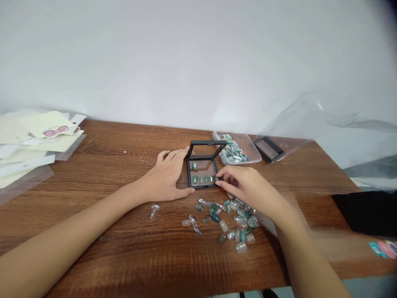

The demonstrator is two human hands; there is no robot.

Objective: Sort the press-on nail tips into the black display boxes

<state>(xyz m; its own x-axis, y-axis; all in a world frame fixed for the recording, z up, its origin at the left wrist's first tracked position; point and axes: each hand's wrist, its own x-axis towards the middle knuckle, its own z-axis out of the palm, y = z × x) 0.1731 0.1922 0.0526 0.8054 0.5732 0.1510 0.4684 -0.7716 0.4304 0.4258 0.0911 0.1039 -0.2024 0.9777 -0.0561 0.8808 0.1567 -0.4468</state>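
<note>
The person's left hand [166,176] lies open on the wooden table [93,174], its fingers and thumb curving against the left side of a small black-framed display box [202,174] without gripping it. The box sits near the middle of the frame with its clear lid [206,150] propped open. Inside, one green press-on nail [194,166] sits near the back, and a row of similar nails [203,179] runs along the front. The right hand [245,186] reaches in from the lower right, curled, with its fingertips [218,181] at the box's front right corner. They hide the end of the row, so I cannot tell whether they pinch a nail or only touch the box. Loose nails [225,221] in green, teal and clear tones lie scattered just in front of the box, below the right hand, and a few clear ones [154,210] lie apart, below the left hand. Behind the box, a clear plastic tray [237,149] holds more nails. To its right, a second black box [269,149] shows through a clear plastic bag [288,128], which is hard to make out against the white wall [186,62]. Cards in plastic sleeves [37,140] are stacked at the left edge, cut off by the frame.
</note>
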